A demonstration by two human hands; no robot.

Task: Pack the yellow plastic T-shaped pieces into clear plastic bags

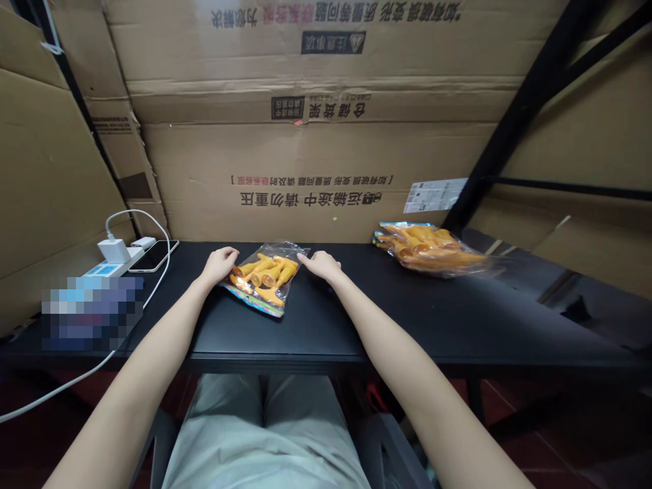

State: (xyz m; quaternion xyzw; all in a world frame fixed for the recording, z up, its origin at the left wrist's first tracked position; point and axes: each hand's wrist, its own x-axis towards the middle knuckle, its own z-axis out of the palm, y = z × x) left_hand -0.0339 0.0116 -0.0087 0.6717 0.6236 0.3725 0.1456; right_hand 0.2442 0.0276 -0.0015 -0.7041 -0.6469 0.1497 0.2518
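A clear plastic bag [244, 297] holding several orange, cone-ended plastic pieces [269, 273] lies on the black table, its colourful printed strip toward me. My left hand [220, 263] is closed at the bag's upper left side, fingers curled against the film. At the upper right corner, my right hand [322, 263] pinches the film between thumb and fingers. Parts of both hands' fingertips are hidden. Further right, a second stack of similar bags [430, 248] with orange pieces rests near the back of the table, away from my hands.
A power strip [115, 263] with a white charger [114, 250], a phone [153, 256] and a white cable [166, 268] occupy the left side, beside a blurred item [92, 312]. Cardboard [316, 149] walls the back, and a black metal post [502, 136] slants at right.
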